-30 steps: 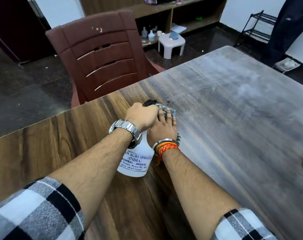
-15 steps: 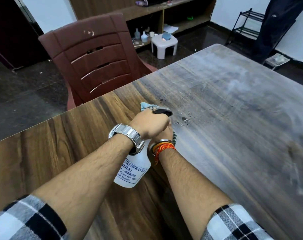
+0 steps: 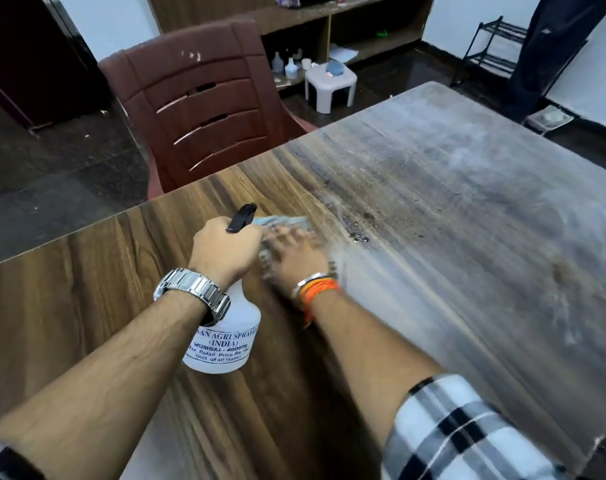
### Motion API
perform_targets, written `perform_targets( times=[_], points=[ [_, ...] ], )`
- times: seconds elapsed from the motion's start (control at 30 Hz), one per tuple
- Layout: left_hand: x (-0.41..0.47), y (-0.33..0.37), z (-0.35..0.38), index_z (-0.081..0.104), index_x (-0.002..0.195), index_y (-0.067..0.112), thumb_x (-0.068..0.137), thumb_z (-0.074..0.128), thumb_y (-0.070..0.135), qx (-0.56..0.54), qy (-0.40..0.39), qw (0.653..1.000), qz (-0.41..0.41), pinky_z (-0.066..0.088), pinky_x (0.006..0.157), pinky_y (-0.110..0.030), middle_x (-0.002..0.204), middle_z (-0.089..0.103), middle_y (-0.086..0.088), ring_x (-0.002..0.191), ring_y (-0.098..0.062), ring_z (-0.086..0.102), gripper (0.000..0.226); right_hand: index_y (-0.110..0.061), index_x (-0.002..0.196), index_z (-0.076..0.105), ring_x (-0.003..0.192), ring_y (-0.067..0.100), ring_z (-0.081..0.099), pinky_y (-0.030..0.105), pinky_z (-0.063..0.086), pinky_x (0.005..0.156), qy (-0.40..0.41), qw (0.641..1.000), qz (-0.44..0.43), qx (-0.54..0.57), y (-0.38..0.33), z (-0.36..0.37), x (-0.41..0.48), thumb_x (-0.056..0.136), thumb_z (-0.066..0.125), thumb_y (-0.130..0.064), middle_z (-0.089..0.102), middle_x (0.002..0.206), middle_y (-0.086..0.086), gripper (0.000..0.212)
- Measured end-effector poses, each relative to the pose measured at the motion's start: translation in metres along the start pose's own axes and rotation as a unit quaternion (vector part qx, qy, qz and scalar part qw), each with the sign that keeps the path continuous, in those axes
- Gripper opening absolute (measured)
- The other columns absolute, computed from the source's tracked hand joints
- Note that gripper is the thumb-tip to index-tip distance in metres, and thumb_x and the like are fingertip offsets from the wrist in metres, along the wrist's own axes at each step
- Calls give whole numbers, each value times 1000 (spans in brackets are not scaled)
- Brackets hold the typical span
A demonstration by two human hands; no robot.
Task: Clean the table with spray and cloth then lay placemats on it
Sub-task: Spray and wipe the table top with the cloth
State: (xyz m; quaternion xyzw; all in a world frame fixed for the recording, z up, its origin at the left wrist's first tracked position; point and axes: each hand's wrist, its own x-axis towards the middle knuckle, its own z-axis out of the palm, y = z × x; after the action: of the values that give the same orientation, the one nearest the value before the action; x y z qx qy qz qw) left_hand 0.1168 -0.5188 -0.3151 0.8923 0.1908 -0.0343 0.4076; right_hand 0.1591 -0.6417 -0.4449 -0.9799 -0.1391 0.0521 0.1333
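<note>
My left hand (image 3: pixel 225 251) grips the black trigger head of a white spray bottle (image 3: pixel 225 341), which hangs above the wooden table (image 3: pixel 468 220). Just to its right, my right hand (image 3: pixel 298 254) lies flat, fingers spread, pressing a light blue-grey cloth (image 3: pixel 284 221) onto the tabletop; the hand is blurred with motion. The cloth shows only past my fingertips and at the hand's edges. Dark wet specks (image 3: pixel 358 226) lie on the table just right of the cloth. The table's right part looks dusty grey; the left part is clean brown wood.
A brown plastic chair (image 3: pixel 204 109) stands at the table's far edge. Behind it are a small white stool (image 3: pixel 329 84), a low wooden shelf unit (image 3: pixel 329 22) with bottles, and a black rack (image 3: pixel 492 50) at the back right. No placemats are in view.
My right hand with the cloth has slid out to the right from behind my left hand and now shows flat. The spray bottle has stayed in my left hand, in about the same place.
</note>
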Motion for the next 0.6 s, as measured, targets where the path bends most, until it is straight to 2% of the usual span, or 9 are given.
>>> perform_targets(
  times=[0.03, 0.1, 0.2, 0.3, 0.33, 0.4, 0.47, 0.53, 0.6],
  points=[
    [-5, -5, 0, 64, 80, 7, 89, 56, 23, -6, 1, 1000, -3, 34, 56, -32, 76, 63, -6, 72, -31, 56, 20, -24, 150, 22, 144, 27, 18, 46, 11, 117, 28, 999, 30, -29, 25, -5, -6, 92, 35, -43, 21, 158, 4, 62],
    [-16, -14, -4, 64, 80, 6, 89, 55, 25, -24, 0, 1000, -5, 36, 58, -33, 77, 64, -9, 77, -36, 61, 23, -19, 151, 19, 145, 31, 16, 48, 8, 119, 67, 982, 168, -53, 95, -24, -31, 84, 25, -45, 19, 158, 9, 73],
    [-28, -24, -11, 62, 76, 11, 85, 55, 26, -42, -9, 999, -17, 43, 64, -35, 78, 67, -10, 84, -42, 69, 19, -14, 151, 18, 144, 35, 15, 48, 10, 118, 97, 925, 368, -16, 203, -49, -104, 89, 25, -46, 18, 158, 15, 71],
    [-44, -30, -18, 59, 76, 11, 81, 54, 23, -33, -24, 999, -8, 45, 63, -35, 74, 65, -9, 79, -43, 71, 14, -19, 151, 17, 144, 37, 13, 47, 7, 118, 114, 875, 470, 11, 213, -54, -144, 94, 30, -39, 17, 158, 11, 62],
    [-51, -31, -21, 58, 76, 11, 81, 54, 23, -29, -26, 999, 1, 44, 61, -34, 74, 63, -8, 77, -42, 69, 14, -19, 151, 19, 143, 37, 14, 48, 8, 118, 111, 872, 477, 3, 200, -52, -143, 94, 30, -39, 18, 158, 10, 61],
    [-65, -30, -28, 57, 79, 8, 85, 54, 21, -24, -25, 999, 18, 37, 56, -31, 74, 60, -7, 67, -32, 60, 15, -17, 150, 26, 143, 35, 19, 48, 10, 118, 98, 903, 419, -15, 155, -43, -129, 92, 29, -43, 23, 157, 10, 63],
    [-76, -29, -37, 59, 80, 6, 88, 54, 18, -29, -17, 999, 27, 33, 53, -32, 73, 58, -7, 61, -24, 50, 16, -19, 147, 32, 142, 33, 22, 47, 11, 118, 83, 947, 309, -10, 90, -22, -112, 92, 31, -43, 30, 154, 9, 61],
    [-86, -29, -42, 59, 77, 7, 87, 55, 19, -34, -16, 999, 31, 32, 54, -33, 73, 58, -6, 61, -24, 48, 16, -22, 146, 34, 143, 30, 22, 47, 10, 118, 52, 982, 179, -19, 10, 3, -112, 92, 30, -45, 34, 153, 5, 59],
    [-97, -28, -45, 53, 71, 11, 87, 56, 20, -36, -25, 998, 39, 31, 54, -34, 70, 56, -5, 64, -26, 45, 18, -27, 147, 30, 144, 26, 18, 48, 7, 119, 12, 999, 44, -25, -60, 19, -136, 94, 29, -48, 30, 155, 1, 57]
  ],
)
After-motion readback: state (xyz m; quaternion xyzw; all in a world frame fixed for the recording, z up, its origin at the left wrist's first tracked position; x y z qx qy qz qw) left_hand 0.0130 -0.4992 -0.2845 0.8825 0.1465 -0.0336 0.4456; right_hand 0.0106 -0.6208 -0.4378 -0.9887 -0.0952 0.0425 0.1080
